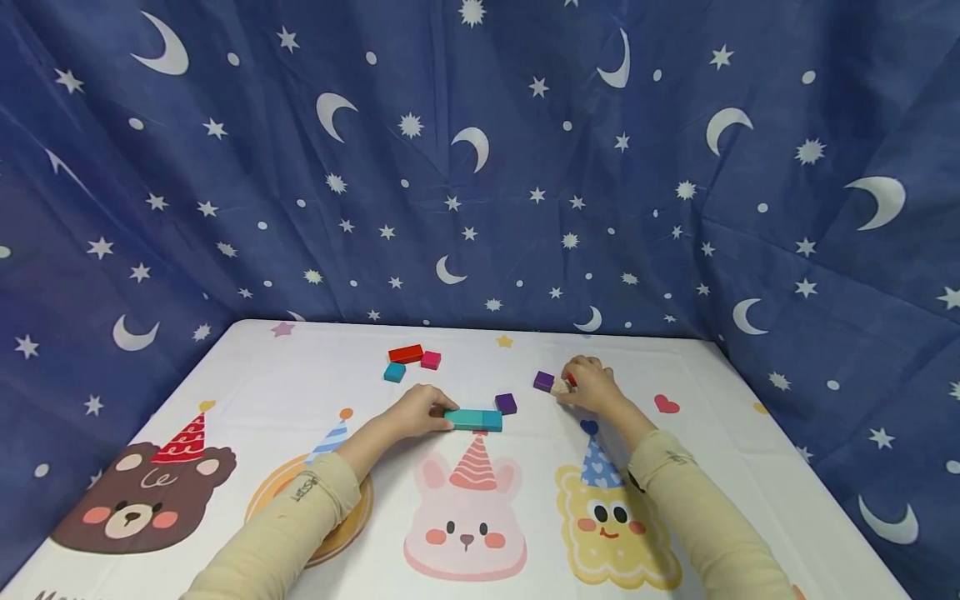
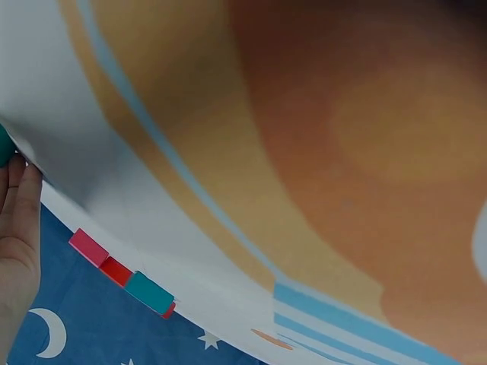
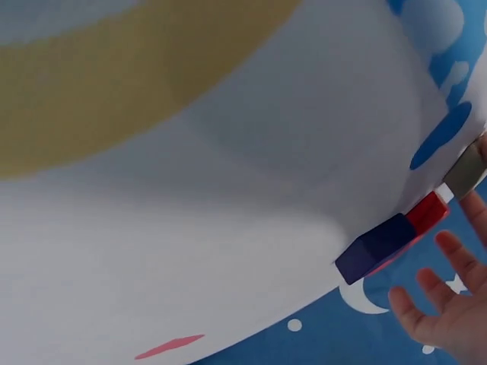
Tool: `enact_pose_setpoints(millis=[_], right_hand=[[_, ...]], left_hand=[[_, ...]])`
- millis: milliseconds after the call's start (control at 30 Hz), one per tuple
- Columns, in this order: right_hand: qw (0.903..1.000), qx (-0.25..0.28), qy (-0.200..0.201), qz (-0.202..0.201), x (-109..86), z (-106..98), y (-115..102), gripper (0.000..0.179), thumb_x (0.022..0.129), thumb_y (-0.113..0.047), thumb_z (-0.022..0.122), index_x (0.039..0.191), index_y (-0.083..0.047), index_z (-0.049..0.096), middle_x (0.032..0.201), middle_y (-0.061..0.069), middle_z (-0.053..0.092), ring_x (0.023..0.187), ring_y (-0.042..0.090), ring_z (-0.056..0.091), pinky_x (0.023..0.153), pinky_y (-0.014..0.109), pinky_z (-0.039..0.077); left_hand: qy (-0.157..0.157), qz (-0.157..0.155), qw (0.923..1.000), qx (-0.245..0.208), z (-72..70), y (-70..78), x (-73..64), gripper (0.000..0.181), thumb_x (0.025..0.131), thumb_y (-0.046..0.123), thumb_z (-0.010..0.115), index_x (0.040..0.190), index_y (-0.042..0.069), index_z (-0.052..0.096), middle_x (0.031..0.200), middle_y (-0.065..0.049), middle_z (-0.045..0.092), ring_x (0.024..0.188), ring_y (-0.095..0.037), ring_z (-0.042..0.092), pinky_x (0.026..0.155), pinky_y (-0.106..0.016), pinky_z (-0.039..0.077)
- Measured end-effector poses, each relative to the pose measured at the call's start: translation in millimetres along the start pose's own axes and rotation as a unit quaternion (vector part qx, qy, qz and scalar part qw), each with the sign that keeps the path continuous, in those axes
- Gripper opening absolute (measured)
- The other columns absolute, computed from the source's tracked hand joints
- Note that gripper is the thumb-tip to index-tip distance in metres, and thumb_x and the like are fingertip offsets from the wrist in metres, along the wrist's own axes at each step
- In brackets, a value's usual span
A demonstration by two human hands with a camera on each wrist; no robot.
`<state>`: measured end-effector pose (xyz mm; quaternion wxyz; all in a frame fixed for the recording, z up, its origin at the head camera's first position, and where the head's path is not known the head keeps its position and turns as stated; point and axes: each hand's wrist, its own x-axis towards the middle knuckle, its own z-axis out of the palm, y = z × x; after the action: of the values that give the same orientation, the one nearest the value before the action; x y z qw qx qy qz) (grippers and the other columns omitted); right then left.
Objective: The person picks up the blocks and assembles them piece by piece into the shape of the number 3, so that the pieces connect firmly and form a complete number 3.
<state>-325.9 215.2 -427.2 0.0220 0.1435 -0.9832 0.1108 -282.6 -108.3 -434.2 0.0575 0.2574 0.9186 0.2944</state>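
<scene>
My left hand (image 1: 420,411) pinches the left end of a long teal block (image 1: 462,419) lying on the tabletop. At its right end a shorter teal block (image 1: 492,421) sits against it. In the left wrist view, fingertips meet a teal block (image 2: 5,148) at the frame edge. Farther right, my right hand (image 1: 592,387) pinches a small beige block (image 1: 560,387) between thumb and finger; its other fingers are spread in the right wrist view. A purple block (image 1: 543,381) stands just left of it, and a red block (image 3: 428,214) lies close by, partly hidden in the head view.
Another purple block (image 1: 506,404) lies behind the teal pair. Farther back left is a cluster: a red block (image 1: 406,354), a pink block (image 1: 431,360) and a teal block (image 1: 394,372). A blue star-patterned curtain (image 1: 480,208) borders the printed white tablecloth (image 1: 337,350).
</scene>
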Motion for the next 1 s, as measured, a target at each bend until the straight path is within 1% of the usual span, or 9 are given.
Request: enact_pose_setpoints(millis=[100,167,367,467,567,700,800,900,1000], right_hand=[[0.9998,-0.013,0.000,0.015,2.0,2.0,-3.3,0.026,0.078,-0.026,0.076,0.086,-0.005,0.063,0.123,0.022,0.055,0.123,0.048,0.041,0.090,0.064,0.037],[0.9996,-0.019,0.003,0.021,2.7,2.6,-5.2,0.025,0.078,-0.025,0.076,0.082,-0.005,0.062,0.121,0.022,0.056,0.122,0.047,0.042,0.091,0.063,0.037],[0.9994,-0.012,0.022,0.024,0.7,0.6,-8.5,0.025,0.076,-0.022,0.077,0.077,-0.003,0.062,0.113,0.021,0.060,0.118,0.045,0.047,0.088,0.059,0.041],[0.9993,-0.008,0.032,0.016,-2.5,-0.2,-7.9,0.025,0.074,-0.021,0.079,0.078,-0.002,0.063,0.106,0.019,0.062,0.111,0.042,0.052,0.084,0.055,0.044],[0.9991,0.003,0.043,0.003,-5.7,-0.1,-6.9,0.026,0.074,-0.019,0.079,0.080,0.001,0.065,0.096,0.017,0.062,0.095,0.034,0.056,0.080,0.049,0.048],[0.9984,0.025,0.051,-0.005,-7.9,-0.1,-7.3,0.026,0.074,-0.015,0.079,0.082,0.004,0.065,0.088,0.014,0.060,0.078,0.023,0.053,0.073,0.039,0.049],[0.9980,0.039,0.050,0.000,-9.0,-0.9,-9.2,0.024,0.075,-0.015,0.077,0.082,0.004,0.064,0.085,0.013,0.058,0.076,0.021,0.050,0.068,0.034,0.046],[0.9973,0.051,0.052,0.002,-10.9,-2.5,-12.7,0.023,0.076,-0.015,0.077,0.084,0.003,0.064,0.081,0.011,0.056,0.075,0.020,0.047,0.066,0.031,0.042],[0.9963,0.064,0.055,-0.015,-14.1,-5.2,-17.2,0.024,0.076,-0.014,0.076,0.088,0.003,0.065,0.081,0.011,0.058,0.074,0.020,0.049,0.067,0.033,0.043]], left_hand=[[0.001,0.004,1.0000,0.000,-0.8,-0.6,0.8,0.027,0.080,0.011,0.074,0.106,0.002,0.071,0.104,-0.010,0.071,0.097,-0.021,0.060,0.090,-0.040,0.049],[0.000,0.002,1.0000,0.001,-1.3,-0.4,0.9,0.027,0.080,0.011,0.073,0.106,0.002,0.071,0.104,-0.010,0.071,0.098,-0.021,0.060,0.091,-0.040,0.049],[0.001,0.001,1.0000,0.000,-1.2,1.4,1.1,0.027,0.080,0.011,0.073,0.106,0.002,0.071,0.104,-0.010,0.071,0.099,-0.022,0.060,0.091,-0.040,0.049],[0.001,-0.002,1.0000,-0.005,-0.1,2.6,1.9,0.027,0.080,0.011,0.073,0.106,0.002,0.071,0.105,-0.010,0.071,0.096,-0.020,0.059,0.090,-0.038,0.049],[-0.001,-0.004,1.0000,-0.008,1.5,3.0,2.8,0.028,0.081,0.011,0.073,0.107,0.002,0.071,0.105,-0.010,0.071,0.095,-0.018,0.058,0.090,-0.037,0.049],[0.003,-0.014,0.9999,-0.007,3.8,1.9,3.0,0.027,0.080,0.011,0.074,0.106,0.003,0.072,0.104,-0.009,0.071,0.095,-0.018,0.058,0.091,-0.038,0.049],[0.004,-0.021,0.9997,-0.007,4.3,0.8,2.4,0.027,0.080,0.010,0.074,0.105,0.004,0.072,0.104,-0.008,0.071,0.096,-0.018,0.059,0.092,-0.038,0.049],[0.004,-0.017,0.9998,-0.007,3.1,0.1,1.6,0.027,0.080,0.010,0.074,0.106,0.003,0.072,0.105,-0.009,0.071,0.096,-0.019,0.059,0.092,-0.039,0.049],[0.003,-0.014,0.9999,-0.007,0.9,-0.1,0.6,0.027,0.080,0.010,0.073,0.106,0.003,0.072,0.105,-0.010,0.071,0.097,-0.020,0.059,0.091,-0.039,0.049]])
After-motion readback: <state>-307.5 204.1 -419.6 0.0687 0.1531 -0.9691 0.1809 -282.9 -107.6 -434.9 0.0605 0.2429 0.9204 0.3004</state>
